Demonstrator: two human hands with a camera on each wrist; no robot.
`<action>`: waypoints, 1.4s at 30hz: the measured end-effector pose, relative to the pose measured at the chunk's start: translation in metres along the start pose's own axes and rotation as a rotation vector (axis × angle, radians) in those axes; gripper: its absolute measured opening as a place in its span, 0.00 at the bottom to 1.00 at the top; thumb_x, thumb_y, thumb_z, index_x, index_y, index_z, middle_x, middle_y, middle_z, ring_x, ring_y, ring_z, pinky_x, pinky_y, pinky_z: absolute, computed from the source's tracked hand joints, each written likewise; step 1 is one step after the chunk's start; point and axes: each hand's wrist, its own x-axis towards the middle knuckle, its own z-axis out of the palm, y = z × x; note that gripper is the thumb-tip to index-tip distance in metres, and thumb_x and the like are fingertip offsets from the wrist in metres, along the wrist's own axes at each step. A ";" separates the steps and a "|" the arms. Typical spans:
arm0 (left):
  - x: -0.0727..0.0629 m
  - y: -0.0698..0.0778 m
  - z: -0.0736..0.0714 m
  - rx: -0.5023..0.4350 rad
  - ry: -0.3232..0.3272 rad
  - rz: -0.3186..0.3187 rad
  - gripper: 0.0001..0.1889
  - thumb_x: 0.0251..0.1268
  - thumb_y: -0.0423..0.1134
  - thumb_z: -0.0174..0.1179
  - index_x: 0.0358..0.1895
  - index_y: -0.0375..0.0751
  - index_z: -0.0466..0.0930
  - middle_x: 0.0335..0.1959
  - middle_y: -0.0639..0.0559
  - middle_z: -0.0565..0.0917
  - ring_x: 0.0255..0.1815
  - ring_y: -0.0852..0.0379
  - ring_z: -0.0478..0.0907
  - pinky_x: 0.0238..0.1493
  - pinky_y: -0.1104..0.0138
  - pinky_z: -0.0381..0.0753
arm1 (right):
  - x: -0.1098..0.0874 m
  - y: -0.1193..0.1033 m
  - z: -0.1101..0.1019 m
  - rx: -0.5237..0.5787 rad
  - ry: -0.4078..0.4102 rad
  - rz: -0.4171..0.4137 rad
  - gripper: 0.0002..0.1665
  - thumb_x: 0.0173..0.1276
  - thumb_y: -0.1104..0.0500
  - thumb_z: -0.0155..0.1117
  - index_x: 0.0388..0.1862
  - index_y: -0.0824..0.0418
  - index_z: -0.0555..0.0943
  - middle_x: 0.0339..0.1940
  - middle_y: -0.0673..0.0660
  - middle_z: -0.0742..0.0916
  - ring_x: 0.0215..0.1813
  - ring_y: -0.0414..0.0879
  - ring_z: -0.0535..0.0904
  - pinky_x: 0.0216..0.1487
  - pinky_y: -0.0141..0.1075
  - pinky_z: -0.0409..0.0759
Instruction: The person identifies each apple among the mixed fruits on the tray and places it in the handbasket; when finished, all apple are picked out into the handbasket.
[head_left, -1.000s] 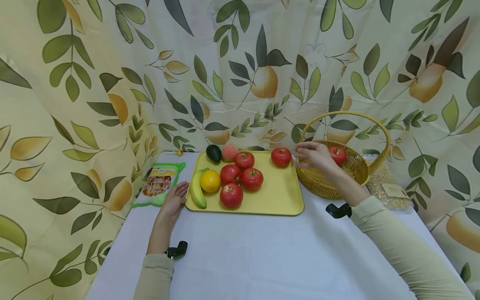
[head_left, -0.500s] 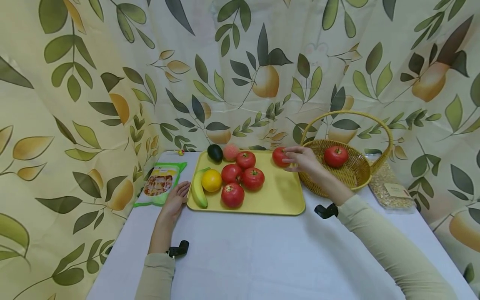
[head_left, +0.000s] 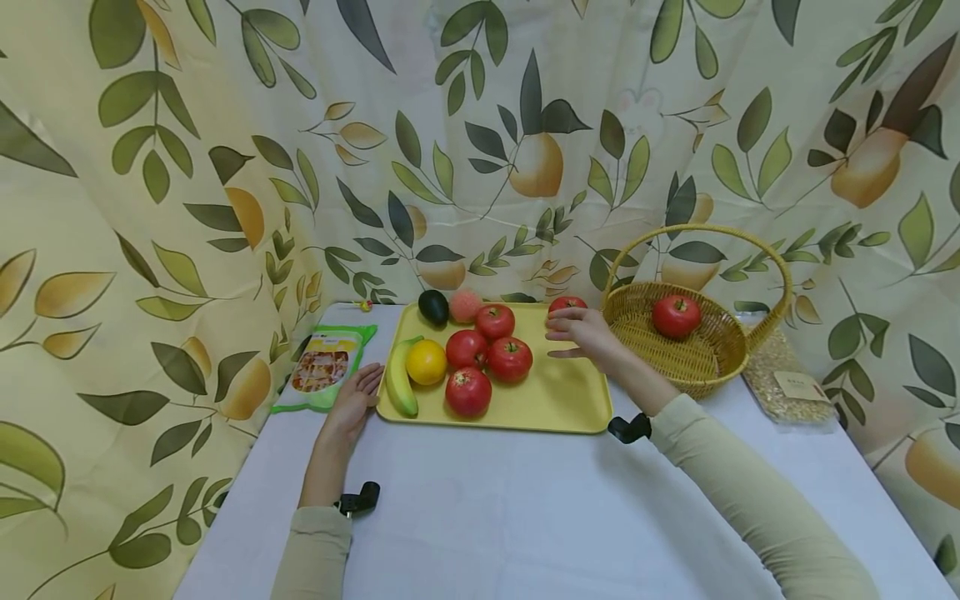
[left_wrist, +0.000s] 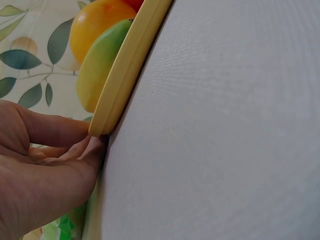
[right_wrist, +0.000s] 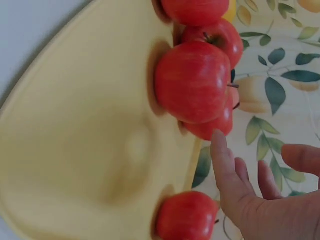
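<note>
My left hand (head_left: 354,400) pinches the left rim of the yellow tray (head_left: 562,404); in the left wrist view its thumb lies against the rim, with other fingers underneath. Above the tray's right part hovers my right hand (head_left: 592,337), fingers spread and holding nothing. Just behind it a red apple (head_left: 566,303) is partly hidden. More red apples (head_left: 510,360) cluster mid-tray, behind a red fruit with a pale crown (head_left: 468,392). A banana (head_left: 400,379), an orange (head_left: 426,362), a dark green avocado (head_left: 433,307) and a peach (head_left: 465,306) occupy the left side.
To the tray's right stands a wicker basket (head_left: 701,375) with a tall handle and one red apple (head_left: 677,317) inside. A bag of grains (head_left: 787,392) lies beyond it. Left of the tray is a green-edged food packet (head_left: 322,367). A patterned curtain hangs behind.
My right hand has moved left from the basket, past the apple at the tray's back right, to over the tray. The left hand keeps its place at the rim.
</note>
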 end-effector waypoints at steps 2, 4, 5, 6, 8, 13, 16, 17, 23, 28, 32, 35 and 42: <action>-0.001 0.001 -0.001 0.000 -0.002 0.004 0.41 0.62 0.08 0.36 0.82 0.27 0.49 0.82 0.32 0.55 0.84 0.41 0.51 0.84 0.56 0.51 | 0.002 0.002 0.003 0.008 -0.011 0.002 0.28 0.83 0.61 0.52 0.76 0.71 0.67 0.76 0.72 0.71 0.75 0.68 0.69 0.65 0.60 0.79; -0.001 0.001 -0.001 0.000 -0.006 0.006 0.41 0.62 0.08 0.36 0.82 0.27 0.49 0.83 0.32 0.55 0.84 0.41 0.51 0.84 0.56 0.51 | 0.005 0.005 0.005 0.010 -0.030 0.007 0.28 0.83 0.61 0.51 0.77 0.71 0.66 0.77 0.73 0.69 0.75 0.68 0.68 0.66 0.61 0.78; -0.001 0.001 -0.002 0.000 -0.006 0.003 0.41 0.62 0.08 0.36 0.82 0.27 0.49 0.83 0.32 0.55 0.84 0.42 0.51 0.84 0.56 0.51 | 0.006 0.007 0.006 0.015 -0.033 0.015 0.28 0.83 0.61 0.51 0.77 0.71 0.66 0.77 0.72 0.69 0.76 0.68 0.68 0.66 0.61 0.78; -0.001 0.001 -0.001 -0.001 -0.003 -0.003 0.41 0.63 0.09 0.36 0.82 0.28 0.49 0.83 0.33 0.55 0.84 0.42 0.51 0.84 0.57 0.51 | 0.008 0.008 0.006 0.015 -0.033 0.023 0.28 0.83 0.61 0.51 0.77 0.71 0.66 0.78 0.72 0.69 0.76 0.68 0.68 0.66 0.61 0.78; -0.001 0.000 -0.002 -0.001 -0.001 -0.013 0.41 0.63 0.09 0.36 0.82 0.29 0.49 0.83 0.34 0.56 0.84 0.43 0.52 0.84 0.57 0.52 | 0.012 0.012 0.008 0.021 -0.031 0.037 0.28 0.83 0.60 0.52 0.77 0.71 0.66 0.78 0.72 0.69 0.76 0.68 0.69 0.65 0.59 0.80; 0.000 0.000 -0.001 -0.005 0.008 -0.018 0.41 0.64 0.09 0.36 0.82 0.30 0.50 0.83 0.35 0.57 0.84 0.44 0.53 0.84 0.57 0.52 | 0.017 0.020 0.011 0.031 -0.024 0.050 0.29 0.81 0.60 0.54 0.76 0.71 0.66 0.78 0.72 0.69 0.76 0.67 0.69 0.64 0.59 0.80; 0.002 0.000 0.000 -0.007 0.005 -0.010 0.41 0.64 0.09 0.36 0.82 0.30 0.51 0.83 0.35 0.57 0.84 0.43 0.53 0.84 0.57 0.52 | 0.022 0.026 0.014 0.034 -0.022 0.066 0.30 0.81 0.60 0.56 0.76 0.72 0.67 0.78 0.71 0.69 0.75 0.68 0.69 0.64 0.60 0.80; 0.003 0.000 0.000 -0.007 0.006 -0.008 0.40 0.64 0.09 0.36 0.82 0.30 0.51 0.83 0.34 0.57 0.84 0.43 0.53 0.84 0.57 0.52 | 0.023 0.028 0.015 0.039 -0.023 0.074 0.30 0.81 0.60 0.55 0.76 0.72 0.66 0.77 0.70 0.69 0.75 0.68 0.69 0.65 0.61 0.79; 0.003 -0.001 -0.001 0.007 0.012 -0.006 0.41 0.63 0.09 0.37 0.82 0.29 0.51 0.82 0.34 0.57 0.84 0.43 0.53 0.84 0.57 0.52 | 0.027 0.036 0.024 0.067 -0.029 0.097 0.31 0.81 0.60 0.54 0.77 0.74 0.65 0.76 0.70 0.71 0.73 0.66 0.72 0.66 0.64 0.76; 0.001 -0.001 -0.001 0.012 0.008 0.003 0.41 0.62 0.08 0.37 0.82 0.27 0.50 0.82 0.32 0.56 0.84 0.41 0.52 0.84 0.56 0.52 | 0.029 0.041 0.028 0.088 -0.038 0.114 0.30 0.80 0.59 0.56 0.74 0.73 0.68 0.73 0.69 0.74 0.70 0.65 0.75 0.65 0.63 0.78; 0.000 -0.001 0.000 0.006 0.002 0.008 0.40 0.62 0.08 0.37 0.81 0.26 0.49 0.82 0.31 0.55 0.84 0.41 0.51 0.84 0.56 0.51 | 0.033 0.047 0.029 0.098 -0.058 0.115 0.28 0.80 0.58 0.57 0.72 0.72 0.71 0.70 0.68 0.76 0.67 0.62 0.77 0.62 0.62 0.81; 0.000 0.000 0.000 0.006 -0.002 0.011 0.41 0.62 0.08 0.37 0.82 0.26 0.49 0.82 0.31 0.55 0.84 0.40 0.51 0.84 0.56 0.51 | 0.042 0.055 0.026 0.099 -0.074 0.105 0.27 0.78 0.57 0.61 0.68 0.71 0.75 0.67 0.67 0.78 0.63 0.60 0.80 0.56 0.60 0.86; 0.000 0.000 0.000 0.000 0.001 0.005 0.41 0.62 0.08 0.37 0.82 0.27 0.49 0.82 0.31 0.55 0.84 0.41 0.51 0.84 0.56 0.51 | 0.056 0.066 0.024 0.114 -0.076 0.143 0.31 0.69 0.56 0.69 0.68 0.68 0.76 0.70 0.65 0.77 0.65 0.59 0.79 0.51 0.57 0.88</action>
